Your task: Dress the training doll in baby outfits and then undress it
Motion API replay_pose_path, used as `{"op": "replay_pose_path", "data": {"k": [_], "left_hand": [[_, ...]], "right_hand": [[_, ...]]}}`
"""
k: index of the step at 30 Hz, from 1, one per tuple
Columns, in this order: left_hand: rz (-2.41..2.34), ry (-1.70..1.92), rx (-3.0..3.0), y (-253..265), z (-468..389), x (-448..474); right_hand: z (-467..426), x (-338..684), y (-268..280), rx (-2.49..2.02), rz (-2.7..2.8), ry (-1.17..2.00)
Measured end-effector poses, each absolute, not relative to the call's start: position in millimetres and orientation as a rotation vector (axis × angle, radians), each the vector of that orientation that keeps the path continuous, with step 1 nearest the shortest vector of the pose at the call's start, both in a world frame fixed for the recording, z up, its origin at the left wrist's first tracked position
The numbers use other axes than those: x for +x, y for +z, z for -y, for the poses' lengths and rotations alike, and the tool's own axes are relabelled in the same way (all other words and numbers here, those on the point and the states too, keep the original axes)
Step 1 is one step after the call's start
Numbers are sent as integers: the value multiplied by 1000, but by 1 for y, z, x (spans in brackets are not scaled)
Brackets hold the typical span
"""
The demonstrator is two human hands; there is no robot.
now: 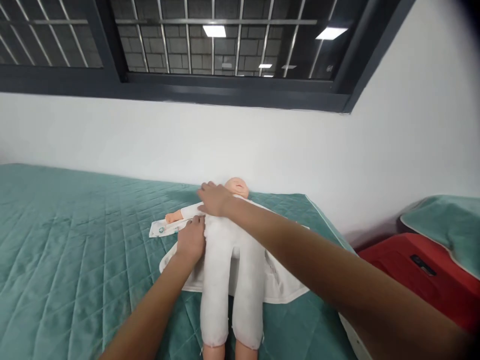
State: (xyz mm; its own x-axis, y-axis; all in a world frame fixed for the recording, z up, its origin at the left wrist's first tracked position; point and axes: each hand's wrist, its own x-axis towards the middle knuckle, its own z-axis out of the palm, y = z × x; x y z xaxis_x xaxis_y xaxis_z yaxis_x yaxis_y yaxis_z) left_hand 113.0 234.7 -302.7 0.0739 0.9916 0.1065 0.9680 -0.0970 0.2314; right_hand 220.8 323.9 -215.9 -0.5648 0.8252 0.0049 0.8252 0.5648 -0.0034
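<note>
A baby doll [234, 235] with a white cloth body lies on its back, its head [237, 187] toward the wall and its feet toward me. Beneath it a white garment [285, 282] is spread out, with a printed sleeve [159, 229] under the doll's arm at the left. My left hand [192, 239] is at the doll's side, just below that arm, with its fingers bent together; what they grip is hidden. Across the shoulder on the same side rests my right hand [215, 198], fingers stretched out beyond the doll and thumb near the upper arm.
A green quilted cover [93, 250] lies under everything. Behind it rises a white wall [150, 140] with a barred, dark-framed window [225, 50]. At the right stand a red case-like object [408, 265] and a folded green cloth [450, 225].
</note>
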Motion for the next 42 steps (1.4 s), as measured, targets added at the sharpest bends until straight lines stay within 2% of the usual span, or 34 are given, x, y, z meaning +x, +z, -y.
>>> {"op": "replay_pose_path", "data": {"k": [4, 8, 13, 20, 27, 30, 34, 42], "left_hand": [[-2116, 292, 2243, -316, -236, 113], [-2096, 356, 2258, -319, -235, 109], [-2120, 672, 1918, -323, -243, 101], [-1885, 1366, 1433, -328, -250, 82], [-1680, 1526, 1189, -329, -251, 73], [-1556, 1587, 1031, -327, -249, 72], [-1615, 1619, 871, -323, -247, 72], [-1802, 1719, 1000, -325, -250, 71]], "right_hand": [[-324, 182, -250, -1388, 2905, 101], [-339, 187, -255, -1406, 2944, 250], [-351, 216, -237, -1348, 2879, 379], [-340, 252, -227, -1351, 2680, 480], [-322, 271, -228, -1260, 2663, 626], [-318, 271, -235, -1302, 2690, 587], [-317, 267, -243, -1328, 2739, 456], [-318, 263, -250, -1419, 2781, 284]]}}
